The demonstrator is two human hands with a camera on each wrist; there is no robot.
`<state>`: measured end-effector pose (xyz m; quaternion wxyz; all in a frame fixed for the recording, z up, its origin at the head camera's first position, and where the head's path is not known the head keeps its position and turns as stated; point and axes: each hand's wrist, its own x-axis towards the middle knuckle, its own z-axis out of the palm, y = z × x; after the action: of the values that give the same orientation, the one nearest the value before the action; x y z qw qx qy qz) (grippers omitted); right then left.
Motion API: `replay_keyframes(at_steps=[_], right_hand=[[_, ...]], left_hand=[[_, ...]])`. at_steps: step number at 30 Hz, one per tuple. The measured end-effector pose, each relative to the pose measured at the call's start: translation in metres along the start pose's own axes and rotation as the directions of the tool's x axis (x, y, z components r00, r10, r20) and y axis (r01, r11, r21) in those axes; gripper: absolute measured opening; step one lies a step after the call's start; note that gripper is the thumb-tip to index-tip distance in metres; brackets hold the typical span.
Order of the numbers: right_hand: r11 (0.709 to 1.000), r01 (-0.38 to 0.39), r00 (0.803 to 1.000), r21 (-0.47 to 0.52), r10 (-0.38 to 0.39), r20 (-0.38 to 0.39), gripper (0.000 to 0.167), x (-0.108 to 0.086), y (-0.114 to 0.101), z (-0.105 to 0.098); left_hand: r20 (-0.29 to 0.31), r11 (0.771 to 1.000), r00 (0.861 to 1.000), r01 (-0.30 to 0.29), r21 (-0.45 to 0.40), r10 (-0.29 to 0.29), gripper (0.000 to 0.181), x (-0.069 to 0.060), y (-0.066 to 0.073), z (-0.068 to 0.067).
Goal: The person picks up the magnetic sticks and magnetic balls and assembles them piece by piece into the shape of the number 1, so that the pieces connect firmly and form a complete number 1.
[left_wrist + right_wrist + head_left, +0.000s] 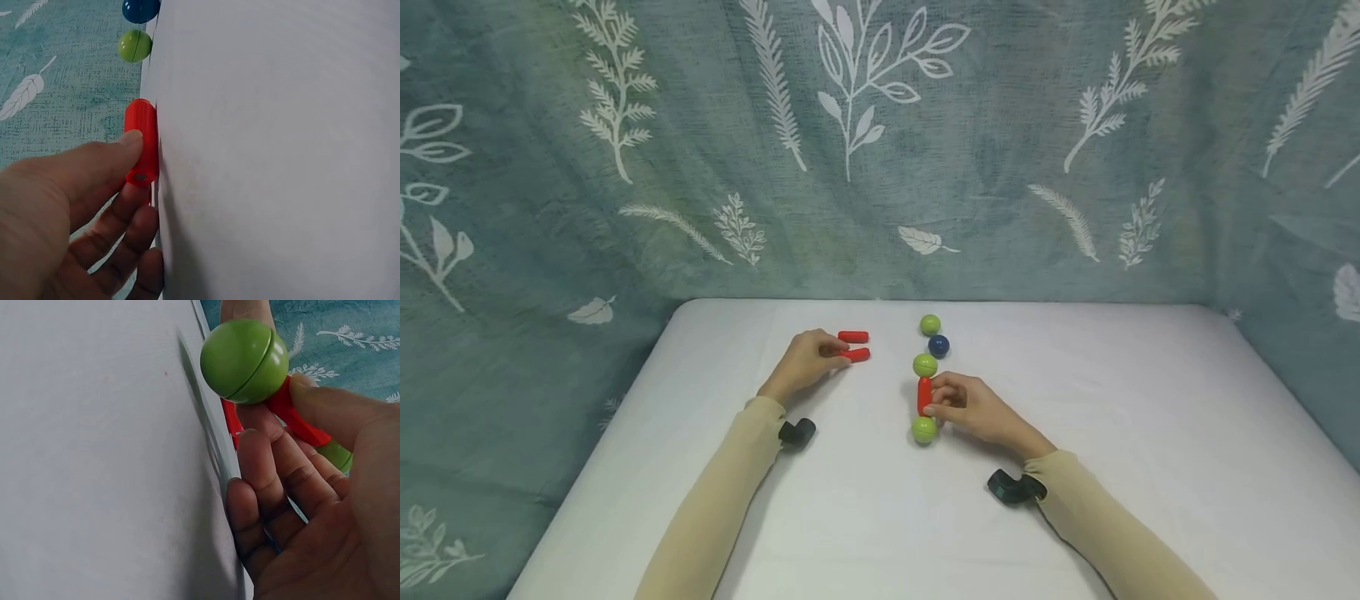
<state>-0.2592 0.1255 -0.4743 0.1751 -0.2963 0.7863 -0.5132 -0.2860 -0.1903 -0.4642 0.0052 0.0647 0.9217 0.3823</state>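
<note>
I see the left hand (805, 364) pinching a red rod (149, 145), the right hand (973, 407) a second red rod (923, 396); twisting could dislodge the green ball (924, 430) beside its fingertips.

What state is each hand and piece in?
Left hand, pinching.
Right hand, pinching.
Nearer left red cylinder, pinched.
Farther left red cylinder, lying flat.
Right red cylinder, pinched.
Glossy blue ball, unheld.
Nearest glossy green ball, beside right hand.
Middle glossy green ball, beside blue ball.
Farthest glossy green ball, unheld.

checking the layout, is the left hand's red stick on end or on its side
On its side: the left hand pinches the red stick, its length running along the white tabletop.
</note>
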Motion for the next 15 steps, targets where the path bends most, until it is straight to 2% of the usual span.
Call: replay_keyframes(at_steps=[9,15], right_hand=[[1.000,-0.014,1.000,-0.013,0.014,-0.017,0.028,-0.0023,0.0023,-0.0021],[1.000,0.008,1.000,0.003,-0.008,0.003,0.029,0.0005,0.0009,-0.0001]], left_hand=[[0.063,0.998,0.998,0.027,0.059,-0.030,0.029,0.0028,0.0092,0.0038],[0.054,0.995,0.998,0.024,0.098,-0.029,0.028,0.0021,0.0103,0.0040]])
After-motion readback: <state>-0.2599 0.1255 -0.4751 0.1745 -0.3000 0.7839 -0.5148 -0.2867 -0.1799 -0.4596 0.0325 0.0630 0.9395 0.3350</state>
